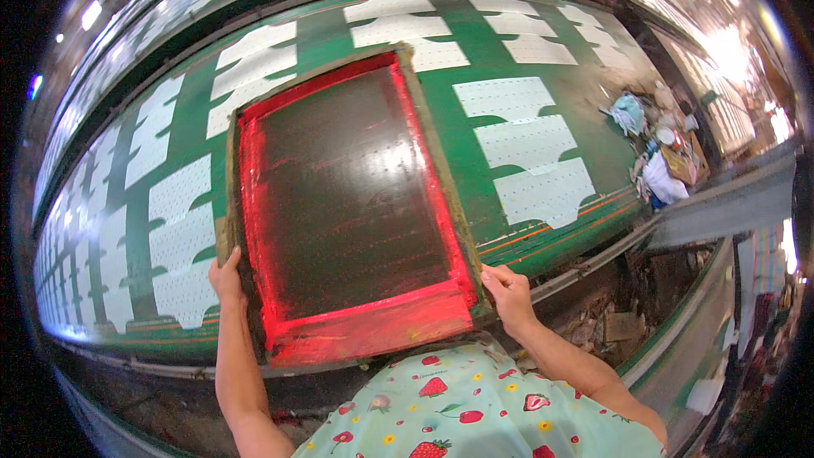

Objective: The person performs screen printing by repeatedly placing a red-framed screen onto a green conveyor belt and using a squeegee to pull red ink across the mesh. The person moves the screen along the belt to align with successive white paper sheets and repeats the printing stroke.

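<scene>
The left hand [227,280] and right hand [509,293] are gripping the side edges of a rectangular, dark, red-bordered screen [352,195], at the near side of a long green table [438,92]. The screen is hiding most left fingers. On the right, a crumpled white bundle [663,178] is lying beside a brown box-like object [683,166], its contents unclear.

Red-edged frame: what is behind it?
Past the edges of the red-edged frame, the green table and white cut pieces show. Whatever lies directly behind its dark panel is covered.
</scene>
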Tool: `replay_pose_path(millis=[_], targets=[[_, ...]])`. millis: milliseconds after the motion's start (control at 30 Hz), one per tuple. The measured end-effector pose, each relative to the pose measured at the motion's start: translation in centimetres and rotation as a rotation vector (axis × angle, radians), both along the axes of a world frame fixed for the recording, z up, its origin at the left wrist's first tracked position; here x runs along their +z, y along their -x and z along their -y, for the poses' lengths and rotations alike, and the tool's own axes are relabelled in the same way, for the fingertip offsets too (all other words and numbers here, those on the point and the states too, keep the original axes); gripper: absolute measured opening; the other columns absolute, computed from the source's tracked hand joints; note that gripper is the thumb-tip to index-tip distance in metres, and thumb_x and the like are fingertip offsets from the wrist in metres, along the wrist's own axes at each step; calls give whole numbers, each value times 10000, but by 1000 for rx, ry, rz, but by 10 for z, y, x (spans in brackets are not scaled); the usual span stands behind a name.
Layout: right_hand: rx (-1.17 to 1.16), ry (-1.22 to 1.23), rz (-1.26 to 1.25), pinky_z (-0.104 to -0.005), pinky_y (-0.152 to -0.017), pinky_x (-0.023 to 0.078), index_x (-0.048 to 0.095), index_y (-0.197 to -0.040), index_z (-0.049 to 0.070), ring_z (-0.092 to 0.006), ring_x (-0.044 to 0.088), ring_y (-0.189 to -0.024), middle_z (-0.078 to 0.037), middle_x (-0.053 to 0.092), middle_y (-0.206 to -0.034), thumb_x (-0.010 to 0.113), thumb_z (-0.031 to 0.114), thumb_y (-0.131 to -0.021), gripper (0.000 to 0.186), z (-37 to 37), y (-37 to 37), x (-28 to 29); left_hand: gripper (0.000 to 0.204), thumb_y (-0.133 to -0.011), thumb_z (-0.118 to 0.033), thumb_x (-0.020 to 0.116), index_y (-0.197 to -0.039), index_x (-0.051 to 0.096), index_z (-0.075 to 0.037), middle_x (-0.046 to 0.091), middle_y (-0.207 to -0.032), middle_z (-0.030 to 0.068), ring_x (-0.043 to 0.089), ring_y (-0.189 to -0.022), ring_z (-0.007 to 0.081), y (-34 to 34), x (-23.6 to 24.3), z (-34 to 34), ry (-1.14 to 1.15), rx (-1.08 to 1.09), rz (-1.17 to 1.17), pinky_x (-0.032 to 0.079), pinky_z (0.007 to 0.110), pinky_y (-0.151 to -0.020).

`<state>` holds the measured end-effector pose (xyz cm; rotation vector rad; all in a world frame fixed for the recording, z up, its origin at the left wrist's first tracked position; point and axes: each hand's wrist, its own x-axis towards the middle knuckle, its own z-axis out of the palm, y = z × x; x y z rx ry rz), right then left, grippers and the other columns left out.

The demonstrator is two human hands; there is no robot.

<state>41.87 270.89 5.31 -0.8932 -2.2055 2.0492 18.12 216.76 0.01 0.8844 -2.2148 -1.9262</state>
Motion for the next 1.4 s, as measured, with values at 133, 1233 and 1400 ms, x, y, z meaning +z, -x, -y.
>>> replay_pose_path(millis=[133, 1233, 1400], targets=[[-14, -117, -115, -304, -788, 459, 804, -1282, -43, -115, 572, -868, -29, 640, -918, 764, 153, -1064, 296, -19, 7, 8, 326, -971, -146, 869, -1241, 769, 6, 784, -1083, 59, 720, -902, 176, -4, 25, -31, 6, -33, -85, 576, 359, -813], [-190, -209, 95, -409, -1114, 531, 682, -1464, -90, -284, 713, -1279, -189, 755, -1421, 728, 186, -1089, 468, -504, -38, -76, 379, -910, -176, 931, -1197, 792, 29, 825, -1079, 84, 729, -923, 174, -61, -11, -542, 187, -17, -307, 582, 361, -875], [149, -1086, -66, -484, -1129, 537, 745, -1376, -22, -382, 688, -1285, -201, 720, -1417, 791, 156, -993, 425, -474, -44, -29, 393, -901, -190, 942, -1192, 785, 24, 828, -1071, 89, 739, -925, 182, -63, -13, -550, 171, -18, -272, 588, 366, -886]])
